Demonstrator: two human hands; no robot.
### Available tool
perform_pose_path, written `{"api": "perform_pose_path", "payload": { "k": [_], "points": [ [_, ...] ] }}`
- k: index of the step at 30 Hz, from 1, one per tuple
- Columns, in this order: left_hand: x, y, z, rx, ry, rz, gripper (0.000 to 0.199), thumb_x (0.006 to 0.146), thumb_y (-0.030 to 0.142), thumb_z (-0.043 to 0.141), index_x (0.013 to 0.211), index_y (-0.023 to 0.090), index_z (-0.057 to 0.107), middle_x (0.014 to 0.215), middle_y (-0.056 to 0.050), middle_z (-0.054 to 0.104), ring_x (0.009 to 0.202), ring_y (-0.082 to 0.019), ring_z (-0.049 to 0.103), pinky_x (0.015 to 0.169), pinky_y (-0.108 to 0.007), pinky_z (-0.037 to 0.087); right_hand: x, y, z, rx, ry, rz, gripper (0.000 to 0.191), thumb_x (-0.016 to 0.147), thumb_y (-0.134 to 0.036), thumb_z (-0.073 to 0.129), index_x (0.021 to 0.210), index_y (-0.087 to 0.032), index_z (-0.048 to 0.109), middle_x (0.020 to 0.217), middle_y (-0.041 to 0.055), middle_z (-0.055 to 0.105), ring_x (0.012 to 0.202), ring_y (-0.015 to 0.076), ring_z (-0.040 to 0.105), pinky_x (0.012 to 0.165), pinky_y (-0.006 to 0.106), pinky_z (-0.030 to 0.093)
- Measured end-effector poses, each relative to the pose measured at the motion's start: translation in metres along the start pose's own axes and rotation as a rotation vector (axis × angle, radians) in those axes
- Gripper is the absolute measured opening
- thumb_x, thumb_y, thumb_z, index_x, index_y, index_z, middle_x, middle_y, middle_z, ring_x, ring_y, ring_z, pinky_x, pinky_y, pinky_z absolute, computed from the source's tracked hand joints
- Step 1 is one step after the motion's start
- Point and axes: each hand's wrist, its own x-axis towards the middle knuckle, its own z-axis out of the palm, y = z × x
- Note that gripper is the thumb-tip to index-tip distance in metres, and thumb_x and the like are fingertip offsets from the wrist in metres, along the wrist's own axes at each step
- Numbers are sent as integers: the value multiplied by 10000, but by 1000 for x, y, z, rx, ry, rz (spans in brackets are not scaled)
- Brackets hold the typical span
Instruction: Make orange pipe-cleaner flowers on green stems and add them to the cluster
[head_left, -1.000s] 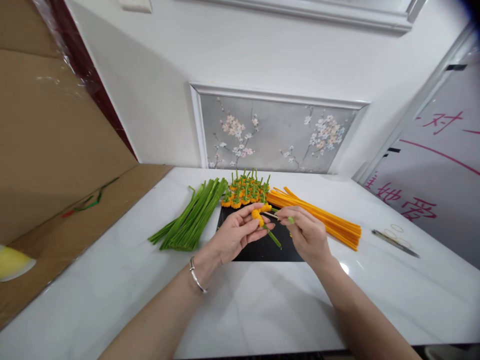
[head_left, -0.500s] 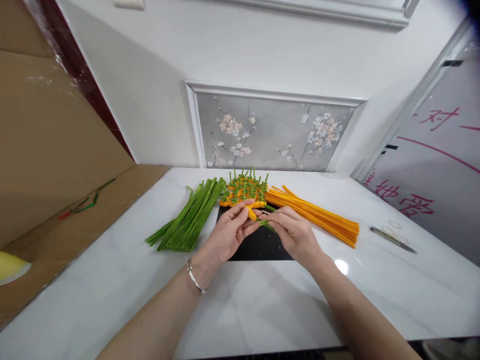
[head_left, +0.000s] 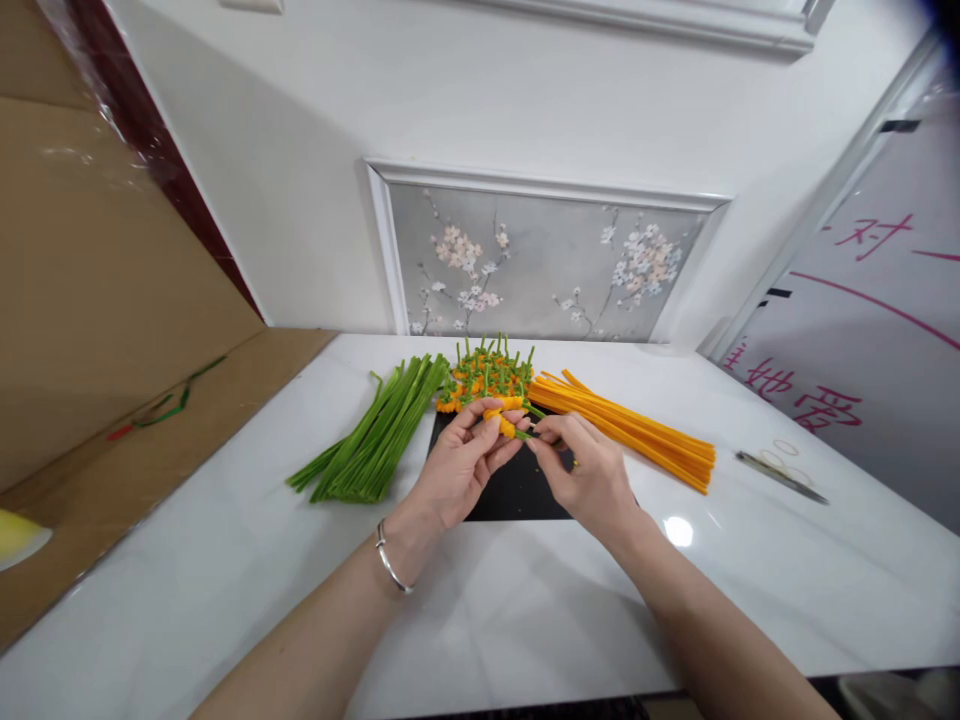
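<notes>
My left hand (head_left: 469, 458) is closed on a small orange coiled pipe-cleaner piece (head_left: 507, 424), pinched between thumb and fingers. Green pipe-cleaner ends (head_left: 523, 435) stick out from its right side. My right hand (head_left: 589, 460) pinches at one of these green stems, thumb and forefinger together close to the orange coil. Just behind the hands stand several finished orange pieces with green stems (head_left: 491, 375), grouped tightly. Beneath the hands lies a black mat (head_left: 517, 490), partly covered by them.
To the left lies a bundle of green pipe cleaners (head_left: 382, 435), to the right a bundle of orange ones (head_left: 637, 430). Scissors (head_left: 780, 476) and thin loops (head_left: 785, 455) rest farther right on the white table (head_left: 480, 620). A cardboard panel (head_left: 112, 260) borders the left side.
My right hand has shifted slightly, its thumb and forefinger now spread differently around the green stem. The orange piece has turned a little in my left hand.
</notes>
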Motion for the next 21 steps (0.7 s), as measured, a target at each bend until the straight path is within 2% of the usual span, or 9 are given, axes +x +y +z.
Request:
{"api": "perform_pose_path", "payload": {
  "k": [9, 15, 18, 21],
  "points": [
    [-3, -8, 0, 25, -71, 1, 112, 837, 142, 668, 933, 190, 636, 938, -27, 723, 883, -101, 682, 814, -193, 556, 0, -3, 1, -76, -14, -63, 83, 902, -151, 548, 959, -192, 592, 787, 27, 632, 714, 155, 614, 673, 276, 533],
    [-4, -10, 1, 37, -66, -5, 130, 798, 145, 711, 907, 197, 664, 791, 16, 708, 721, -70, 673, 759, -182, 568, -1, 0, -1, -54, -72, -88, 194, 920, -165, 546, 1103, -213, 588, 900, 43, 678, 780, 159, 645, 728, 288, 558],
    [-4, -4, 0, 26, -84, -46, 136, 809, 197, 707, 942, 189, 681, 910, -17, 724, 787, -110, 696, 773, -230, 586, -2, 3, -3, -45, -63, -106, 202, 912, -167, 565, 1105, -220, 589, 921, 43, 687, 798, 163, 661, 736, 291, 570],
    [-2, 1, -3, 14, -65, -92, 238, 805, 213, 712, 1040, 199, 674, 1031, -45, 718, 788, -132, 709, 770, -277, 603, -2, 4, -5, -33, -39, -106, 194, 903, -166, 582, 1088, -223, 591, 910, 37, 693, 809, 168, 671, 752, 300, 575]
  ]
}}
